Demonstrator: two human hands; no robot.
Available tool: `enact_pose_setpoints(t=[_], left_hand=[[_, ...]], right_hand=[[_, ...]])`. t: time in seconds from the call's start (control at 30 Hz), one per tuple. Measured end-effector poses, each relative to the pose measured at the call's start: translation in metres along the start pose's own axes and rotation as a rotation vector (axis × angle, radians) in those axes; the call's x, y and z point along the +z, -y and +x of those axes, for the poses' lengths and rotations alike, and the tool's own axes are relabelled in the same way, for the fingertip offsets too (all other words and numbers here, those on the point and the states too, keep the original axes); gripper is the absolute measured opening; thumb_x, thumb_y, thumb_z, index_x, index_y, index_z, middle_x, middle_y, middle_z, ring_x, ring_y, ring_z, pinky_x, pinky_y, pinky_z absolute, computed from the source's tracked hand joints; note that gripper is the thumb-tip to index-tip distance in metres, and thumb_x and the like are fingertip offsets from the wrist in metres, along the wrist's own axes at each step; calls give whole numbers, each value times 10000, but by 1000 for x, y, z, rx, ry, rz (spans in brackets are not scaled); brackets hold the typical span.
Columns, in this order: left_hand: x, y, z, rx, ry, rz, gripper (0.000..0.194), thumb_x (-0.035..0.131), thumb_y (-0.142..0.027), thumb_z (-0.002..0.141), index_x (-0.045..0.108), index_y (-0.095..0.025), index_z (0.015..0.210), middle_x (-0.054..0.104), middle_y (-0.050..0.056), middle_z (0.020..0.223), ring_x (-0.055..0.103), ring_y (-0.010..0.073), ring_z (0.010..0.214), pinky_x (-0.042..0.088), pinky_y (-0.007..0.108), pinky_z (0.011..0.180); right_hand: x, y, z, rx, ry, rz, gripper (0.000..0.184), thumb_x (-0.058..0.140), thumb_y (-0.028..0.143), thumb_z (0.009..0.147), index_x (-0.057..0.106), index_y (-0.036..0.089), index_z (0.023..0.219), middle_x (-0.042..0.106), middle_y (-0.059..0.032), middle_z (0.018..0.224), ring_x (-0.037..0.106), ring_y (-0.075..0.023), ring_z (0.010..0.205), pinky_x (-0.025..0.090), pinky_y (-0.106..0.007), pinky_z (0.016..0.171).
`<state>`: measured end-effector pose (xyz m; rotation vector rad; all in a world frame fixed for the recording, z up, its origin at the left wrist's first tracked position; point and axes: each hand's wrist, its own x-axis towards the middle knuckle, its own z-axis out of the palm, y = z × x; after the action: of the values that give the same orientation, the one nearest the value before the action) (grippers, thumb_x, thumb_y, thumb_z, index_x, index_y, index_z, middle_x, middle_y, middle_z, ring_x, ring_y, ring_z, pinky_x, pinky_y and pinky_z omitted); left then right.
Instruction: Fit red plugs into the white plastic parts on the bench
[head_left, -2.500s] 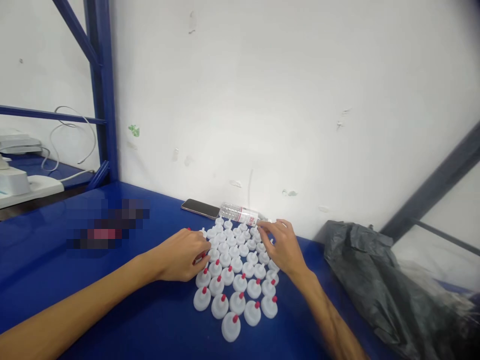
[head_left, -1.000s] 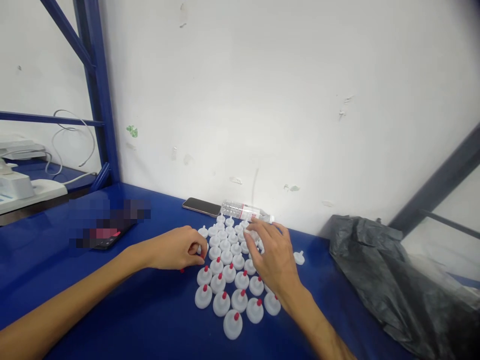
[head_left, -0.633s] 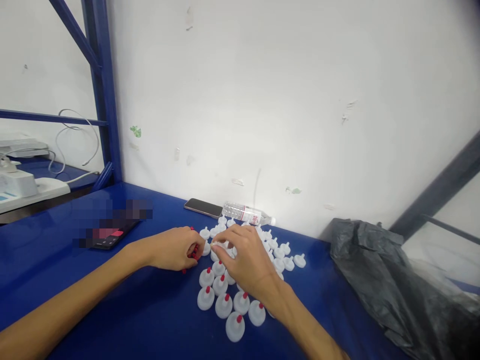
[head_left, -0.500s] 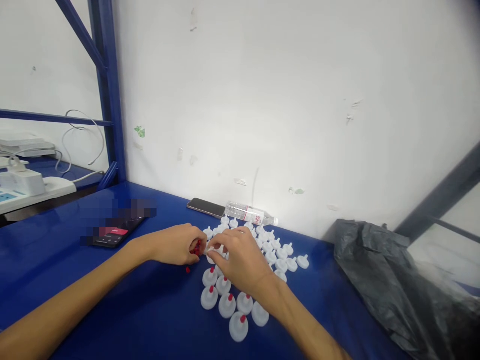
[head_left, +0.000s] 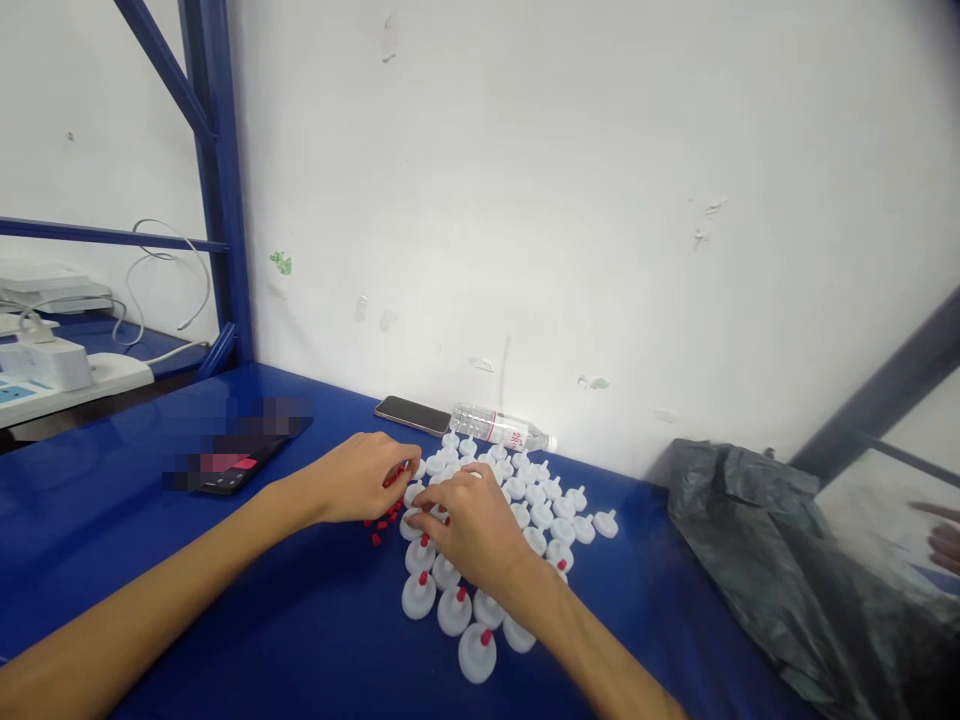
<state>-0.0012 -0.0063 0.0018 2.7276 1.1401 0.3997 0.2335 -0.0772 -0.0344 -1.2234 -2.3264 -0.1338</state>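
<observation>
My left hand [head_left: 367, 478] curls over a loose group of small red caps [head_left: 384, 523] on the blue table. Its fingertips are pinched together, and whatever is between them is hidden. My right hand [head_left: 476, 522] is close by on the right, thumb and forefinger closing on a white nozzle cap [head_left: 409, 527] at the near side of the cluster. Many round white nozzle caps [head_left: 562, 530] with thin spouts stand around and beyond it. Nearer to me, several white nozzle caps [head_left: 454, 612] have red tips on their spouts. My right hand and forearm cover part of the cluster.
A clear plastic bottle [head_left: 501, 428] and a phone [head_left: 412, 414] lie by the wall. Another phone [head_left: 240, 465] is at the left. A dark plastic bag [head_left: 750, 540] sits on the right, with another person's hand [head_left: 943, 540] beyond it. A white power strip [head_left: 112, 380] is far left.
My left hand has uncurled and risen slightly; red caps it held now lie on the table beneath it. My right hand has shifted a little toward me.
</observation>
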Motion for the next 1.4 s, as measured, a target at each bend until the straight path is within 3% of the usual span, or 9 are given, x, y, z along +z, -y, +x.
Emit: enact_pose_setpoints(t=[0.13,0.23,0.5,0.8,0.93,1.1,1.2,1.33,1.4], left_hand=[[6,0,-3,101,-119,-10,206,623,-168,1171,761,-285,1071,797,-13,806,730,270,755,386,370,741],[13,-4,-6,191,-201,-36,185,617,-158,1164,731,-282,1086,804,-20,844,715,242,734,410,360,744],[31,-15,-8,372,-314,-15,202,622,-130,1157,739,-292,1118,822,-38,859,702,212,654,402,383,691],[50,-18,-5,374,-306,9,179,639,-337,1272,698,-315,1104,807,-27,826,769,258,690,410,410,676],[58,-15,-2,361,-383,-3,277,522,-287,1302,658,-311,1061,793,-12,833,752,254,687,383,418,664],[58,-17,-4,334,-479,-84,277,472,-295,1308,669,-306,1113,764,-23,825,674,238,633,375,406,664],[52,-24,-5,373,-439,-66,255,512,-306,1264,610,-315,1029,736,-18,816,652,241,641,325,422,649],[38,-34,-5,355,-330,-199,355,468,-320,1250,480,-316,895,596,-46,722,538,221,607,309,413,643],[31,-34,-5,269,-376,-345,453,409,-389,1276,376,-320,829,462,-61,671,437,211,587,307,400,632]], right_hand=[[-23,-6,-10,60,-54,67,96,902,283,1206,982,321,1169,1023,22,1069,948,-257,962,658,-510,1188],[-37,-15,-25,99,-100,38,110,936,260,1173,985,325,1100,1001,8,1042,938,-291,1004,670,-507,1144],[-25,-17,-40,131,-29,76,212,1097,178,1006,981,354,1030,949,16,1025,913,-305,1032,711,-468,998],[-29,-3,-42,-39,-260,87,239,758,129,1144,850,298,1285,991,-57,1282,982,-317,1114,802,-442,984],[-30,1,-42,110,-229,252,222,799,246,1177,811,328,1383,1015,-40,1242,1012,-324,1073,838,-439,938],[-35,5,-41,203,-181,465,553,872,264,1123,728,381,1645,1032,29,1321,1026,-292,1104,853,-426,1015],[-29,4,-42,133,-229,315,591,856,228,1129,755,366,1694,1033,9,1321,1022,-292,1081,849,-404,964],[-21,-8,-43,-27,-347,-16,401,846,184,1141,889,316,1517,1031,-48,1157,989,-314,922,832,-446,941],[-23,-20,-43,-45,-404,-125,355,728,126,1174,928,314,1399,1034,-78,1232,986,-307,935,820,-472,1006]])
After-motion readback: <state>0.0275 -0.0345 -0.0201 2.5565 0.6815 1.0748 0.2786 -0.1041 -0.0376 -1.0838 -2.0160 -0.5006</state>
